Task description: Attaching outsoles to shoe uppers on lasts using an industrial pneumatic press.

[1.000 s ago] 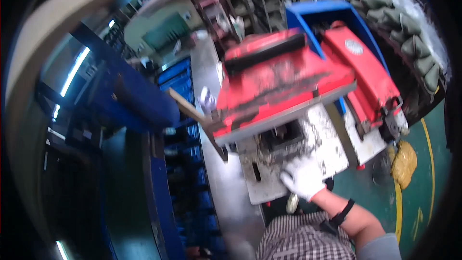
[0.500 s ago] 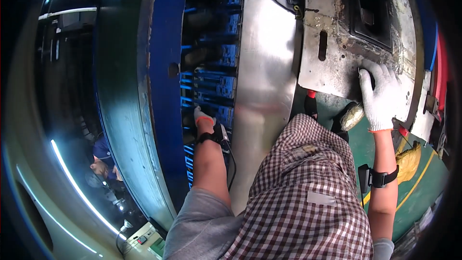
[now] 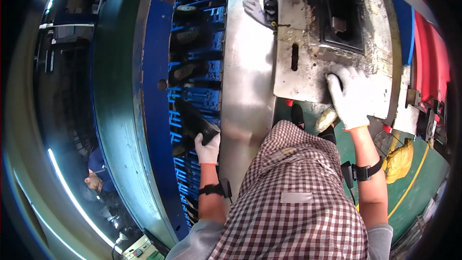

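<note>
My left hand (image 3: 208, 149), in a white knit glove, is closed round the end of a black shoe (image 3: 196, 119) over the blue rack. More dark shoes (image 3: 186, 73) lie in a row along that rack (image 3: 211, 97), several with pale or brownish patches on top. On the right, my right hand (image 3: 350, 97), also white-gloved, rests on the near edge of a stained metal plate (image 3: 288, 79). Its fingers are spread and nothing shows in them. A black recessed block (image 3: 344, 19) is set in the plate beyond that hand.
A shiny metal ledge (image 3: 245, 77) runs between rack and plate, with a grey glove (image 3: 257, 10) at its far end. Left of the rack stands a blue beam (image 3: 156, 96). A yellow bag (image 3: 399, 161) lies on the green floor. Another person (image 3: 98, 173) is at far left.
My left hand has come back out of the rack with a black shoe in it. My view has shifted; my right hand stays on the plate's edge.
</note>
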Tool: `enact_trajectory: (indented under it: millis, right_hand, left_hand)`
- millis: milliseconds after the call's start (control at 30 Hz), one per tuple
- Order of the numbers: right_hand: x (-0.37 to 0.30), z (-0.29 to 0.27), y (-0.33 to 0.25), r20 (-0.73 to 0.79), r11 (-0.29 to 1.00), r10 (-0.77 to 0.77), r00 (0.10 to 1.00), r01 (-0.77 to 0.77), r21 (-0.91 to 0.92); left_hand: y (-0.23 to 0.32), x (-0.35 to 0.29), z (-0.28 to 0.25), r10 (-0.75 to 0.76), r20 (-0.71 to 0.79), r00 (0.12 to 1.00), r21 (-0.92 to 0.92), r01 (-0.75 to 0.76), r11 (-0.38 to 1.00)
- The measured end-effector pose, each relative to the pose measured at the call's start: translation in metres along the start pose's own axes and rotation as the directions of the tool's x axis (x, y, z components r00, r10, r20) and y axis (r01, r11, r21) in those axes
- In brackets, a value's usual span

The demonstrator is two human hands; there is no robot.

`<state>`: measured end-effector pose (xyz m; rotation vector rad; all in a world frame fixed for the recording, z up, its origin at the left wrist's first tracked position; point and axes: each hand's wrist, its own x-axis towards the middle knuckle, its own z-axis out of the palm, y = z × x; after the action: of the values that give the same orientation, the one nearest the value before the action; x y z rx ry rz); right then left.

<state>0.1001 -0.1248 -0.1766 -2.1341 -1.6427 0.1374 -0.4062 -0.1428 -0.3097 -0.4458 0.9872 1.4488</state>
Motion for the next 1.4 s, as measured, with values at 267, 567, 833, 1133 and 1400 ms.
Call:
enact_trajectory:
  millis: [267, 567, 833, 1133, 1400]
  right_hand:
    - [0.006, -0.016, -0.024, -0.192, 0.887, -0.198, 0.961, 0.259, 0.382]
    - [0.018, -0.048, -0.020, 0.218, 0.186, 0.181, 0.959, -0.251, 0.950]
    - [0.129, -0.047, 0.038, -0.007, 0.892, 0.356, 0.935, -0.337, 0.302]
    - [0.158, 0.019, 0.043, -0.008, 0.942, 0.329, 0.944, -0.329, -0.069]
    - [0.156, 0.022, 0.041, -0.001, 0.914, 0.388, 0.922, -0.385, -0.125]
  left_hand:
    - [-0.088, -0.076, 0.152, -0.476, 0.450, 0.756, 0.627, 0.113, 0.771]
    - [-0.217, -0.125, 0.264, -0.519, 0.462, 0.719, 0.692, -0.658, -0.296]
    - [-0.192, -0.215, 0.392, -0.416, 0.879, -0.233, -0.028, -0.896, 0.443]
    - [-0.278, -0.259, 0.510, -0.296, 0.895, -0.334, -0.375, -0.922, -0.096]
    - [-0.303, -0.272, 0.555, -0.683, 0.615, -0.395, -0.600, -0.796, -0.080]
